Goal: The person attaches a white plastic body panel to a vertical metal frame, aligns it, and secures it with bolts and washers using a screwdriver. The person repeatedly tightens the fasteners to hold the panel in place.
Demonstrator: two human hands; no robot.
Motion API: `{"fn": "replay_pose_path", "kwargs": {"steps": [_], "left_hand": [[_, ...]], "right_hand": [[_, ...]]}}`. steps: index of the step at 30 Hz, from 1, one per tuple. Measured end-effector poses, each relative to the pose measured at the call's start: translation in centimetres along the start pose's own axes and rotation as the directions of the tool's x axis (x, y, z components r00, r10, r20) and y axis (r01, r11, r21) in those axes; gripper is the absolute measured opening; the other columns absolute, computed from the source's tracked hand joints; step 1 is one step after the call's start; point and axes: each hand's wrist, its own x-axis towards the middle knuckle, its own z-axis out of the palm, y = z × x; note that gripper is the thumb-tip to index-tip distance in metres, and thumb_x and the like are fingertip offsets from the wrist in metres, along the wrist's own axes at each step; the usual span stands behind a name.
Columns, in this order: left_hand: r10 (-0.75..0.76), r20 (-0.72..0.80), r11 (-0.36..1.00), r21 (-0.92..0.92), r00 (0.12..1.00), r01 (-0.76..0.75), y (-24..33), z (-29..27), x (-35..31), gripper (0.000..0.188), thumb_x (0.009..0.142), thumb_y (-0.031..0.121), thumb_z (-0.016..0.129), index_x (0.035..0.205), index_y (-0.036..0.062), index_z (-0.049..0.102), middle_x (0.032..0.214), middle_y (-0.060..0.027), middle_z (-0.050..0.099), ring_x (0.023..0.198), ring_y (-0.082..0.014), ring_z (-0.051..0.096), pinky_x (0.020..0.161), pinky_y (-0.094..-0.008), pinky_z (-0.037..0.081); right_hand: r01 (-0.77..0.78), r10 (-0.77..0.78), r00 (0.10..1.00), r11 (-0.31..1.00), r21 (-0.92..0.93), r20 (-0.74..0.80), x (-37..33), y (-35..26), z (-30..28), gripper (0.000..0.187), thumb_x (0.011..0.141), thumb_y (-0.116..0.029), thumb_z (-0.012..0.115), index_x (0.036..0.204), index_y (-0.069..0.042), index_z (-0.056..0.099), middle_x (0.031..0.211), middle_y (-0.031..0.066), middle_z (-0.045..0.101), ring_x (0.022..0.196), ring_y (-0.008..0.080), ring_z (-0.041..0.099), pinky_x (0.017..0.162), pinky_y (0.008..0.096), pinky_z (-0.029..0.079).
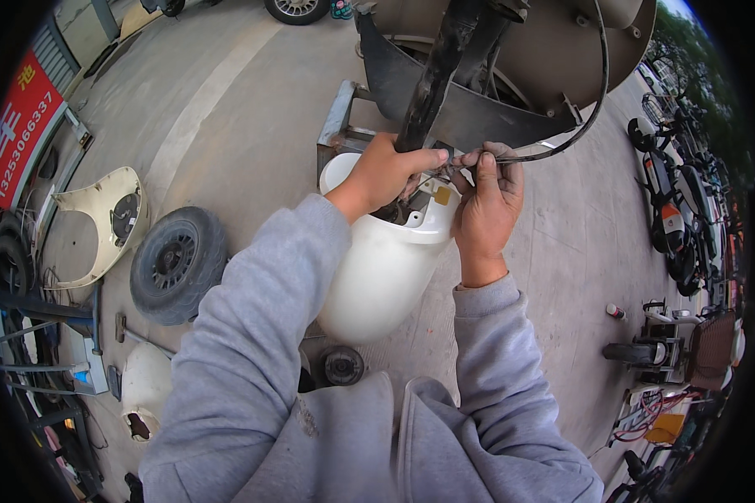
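A black cable [602, 80] curves down from the upper right to my right hand [491, 201], which pinches it between thumb and fingers. Close beside it, my left hand [382, 176] is closed at the foot of a dirty black steering tube [432, 92], its thumb pointing at the cable's end. What its curled fingers grip is hidden. Under both hands sits a glossy white front mudguard [386, 285], with metal parts and a yellowish patch [442, 195] in its top opening. Above spreads a dark brown plastic body panel [554, 50] with a black lower edge.
A metal stand [337, 117] is behind the mudguard. On the left floor lie a loose wheel [179, 265], a cream body shell [113, 226], a hammer [121, 327] and a white cover [145, 386]. Near my body is a round black part [342, 365]. Scooters [675, 201] line the right side.
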Motion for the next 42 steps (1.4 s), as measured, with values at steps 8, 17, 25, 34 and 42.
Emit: {"fn": "replay_pose_path", "kwargs": {"steps": [8,17,25,34,42], "left_hand": [[0.011,-0.022,0.999,0.047,1.000,-0.010,-0.1,0.5,0.2,0.037,0.094,0.030,0.071,0.067,0.0092,0.057,0.054,-0.0005,0.051,0.046,-0.0117,0.047,0.049,-0.0289,0.039],[0.005,-0.052,0.999,0.054,0.999,-0.003,-0.4,1.2,0.3,0.037,0.094,0.032,0.072,0.070,0.0088,0.056,0.054,0.0003,0.048,0.047,-0.0107,0.047,0.048,-0.0285,0.038],[-0.019,-0.073,0.999,0.028,0.997,0.021,-0.3,0.6,0.7,0.044,0.091,0.037,0.075,0.064,0.0096,0.053,0.053,-0.0004,0.047,0.045,-0.0112,0.044,0.047,-0.0291,0.037],[-0.002,-0.094,1.000,0.014,0.996,0.003,-0.2,0.7,1.1,0.045,0.090,0.038,0.076,0.063,0.0102,0.054,0.053,-0.0001,0.047,0.045,-0.0113,0.044,0.048,-0.0298,0.037],[0.003,-0.101,1.000,-0.024,0.995,-0.005,-0.1,0.3,1.3,0.045,0.091,0.035,0.075,0.061,0.0111,0.053,0.052,0.0005,0.048,0.045,-0.0111,0.044,0.047,-0.0293,0.036]], "right_hand": [[-0.116,0.125,0.990,0.986,-0.120,0.065,-1.2,-0.3,-1.2,0.019,0.107,-0.008,0.054,0.122,0.000,0.061,0.099,0.0049,0.068,0.091,0.0112,0.065,0.083,0.0281,0.057],[0.093,-0.096,0.993,0.995,0.041,0.073,1.3,-2.5,-0.5,0.016,0.107,-0.009,0.055,0.120,0.000,0.059,0.098,0.0068,0.068,0.091,0.0160,0.068,0.081,0.0292,0.060],[0.154,-0.138,0.987,0.956,-0.249,0.081,1.1,-7.7,-3.6,0.017,0.108,-0.011,0.054,0.119,0.001,0.059,0.094,0.0079,0.067,0.088,0.0158,0.069,0.083,0.0332,0.063],[0.162,-0.145,0.986,0.948,-0.274,0.082,1.7,-5.8,-5.5,0.017,0.107,-0.009,0.055,0.118,0.002,0.060,0.095,0.0081,0.069,0.088,0.0164,0.070,0.083,0.0318,0.062],[0.134,-0.116,0.990,0.956,-0.261,0.085,1.3,-6.2,-4.9,0.018,0.107,-0.012,0.055,0.119,0.001,0.060,0.096,0.0082,0.069,0.089,0.0167,0.070,0.084,0.0329,0.062]]}}
